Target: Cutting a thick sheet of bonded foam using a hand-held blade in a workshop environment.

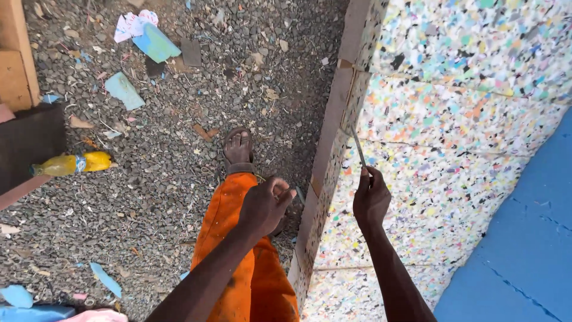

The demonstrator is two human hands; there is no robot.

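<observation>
My right hand (pixel 370 198) grips a thin metal blade (pixel 358 145) whose tip points up along the edge of a large slab of multicoloured speckled foam (pixel 453 137). The blade lies against the foam close to its brown side edge (pixel 333 128). My left hand (pixel 266 204) hangs curled just left of that edge, above my orange trouser leg (pixel 229 238), with nothing visible in it. A sandalled foot (pixel 238 149) stands on the gravel beyond.
Grey gravel (pixel 149 179) is littered with foam scraps and paper. A yellow plastic bottle (pixel 74 163) lies at the left beside a dark board (pixel 30 143). Blue foam sheet (pixel 524 238) covers the lower right. Wooden pieces (pixel 15 59) stand at the upper left.
</observation>
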